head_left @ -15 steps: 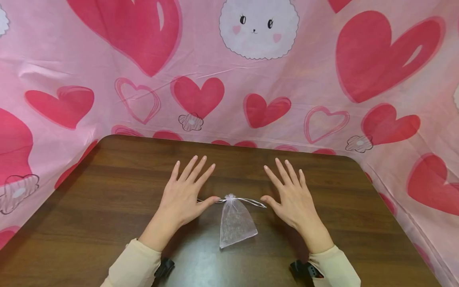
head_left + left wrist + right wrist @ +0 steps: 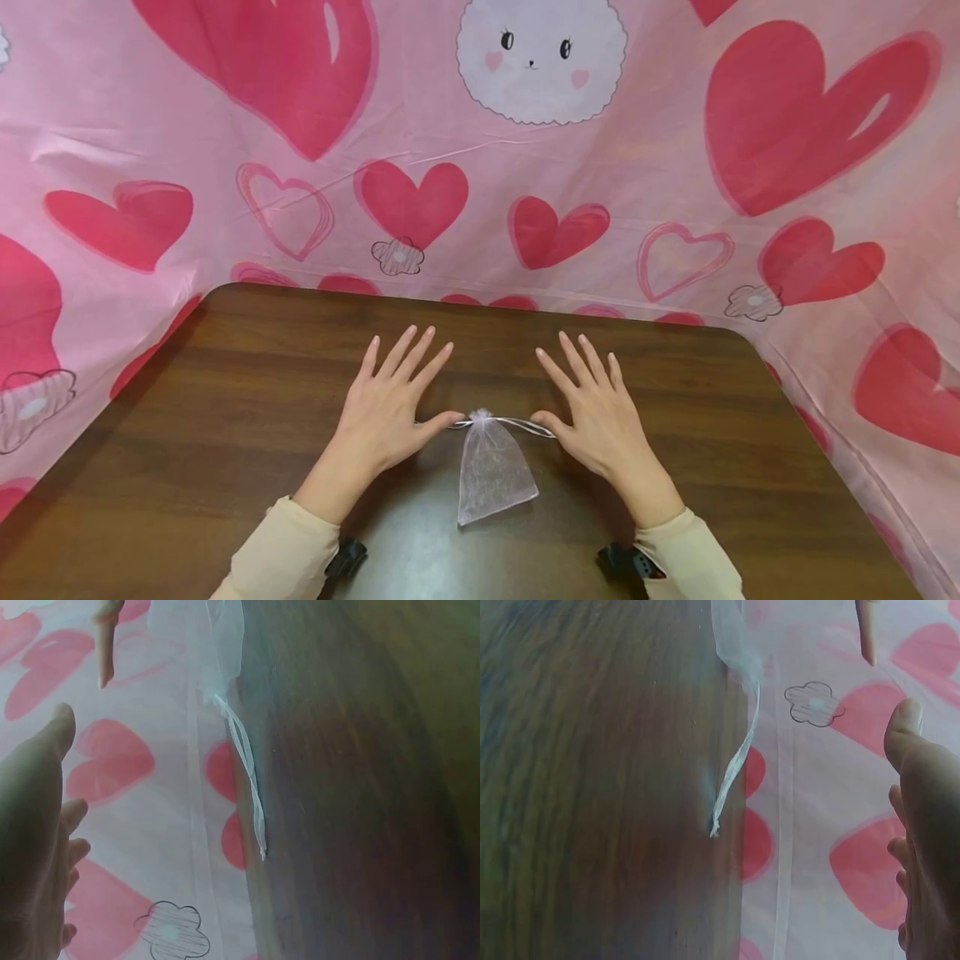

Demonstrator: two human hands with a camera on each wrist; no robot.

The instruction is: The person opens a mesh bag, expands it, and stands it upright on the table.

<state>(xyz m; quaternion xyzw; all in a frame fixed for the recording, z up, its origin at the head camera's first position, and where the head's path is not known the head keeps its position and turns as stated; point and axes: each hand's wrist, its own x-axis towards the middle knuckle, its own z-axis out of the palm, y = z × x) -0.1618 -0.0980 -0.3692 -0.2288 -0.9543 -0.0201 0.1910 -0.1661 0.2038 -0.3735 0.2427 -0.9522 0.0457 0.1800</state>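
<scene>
A small sheer white organza drawstring bag (image 2: 497, 475) lies on the brown table, its gathered neck pointing away from me. White drawstring loops (image 2: 528, 426) stretch out from the neck to both sides. On the left, my left hand (image 2: 384, 415) is held with fingers spread, its thumb over the left loop in the head view. My right hand (image 2: 602, 419) mirrors it, thumb tip over the end of the right loop. Both wrist views show the hands apart from the bag (image 2: 225, 645) and its cords (image 2: 736, 765). Neither hand holds anything.
The dark wooden table (image 2: 187, 467) has rounded far corners. A pink cloth (image 2: 495, 167) with red hearts and a white fluffy face hangs behind it and along both sides. Black wrist straps (image 2: 347, 558) show at the beige sleeves (image 2: 281, 550).
My right hand has shifted left, nearer the bag, so its thumb now overlaps the right loop. The left hand has barely moved. The bag stays in place.
</scene>
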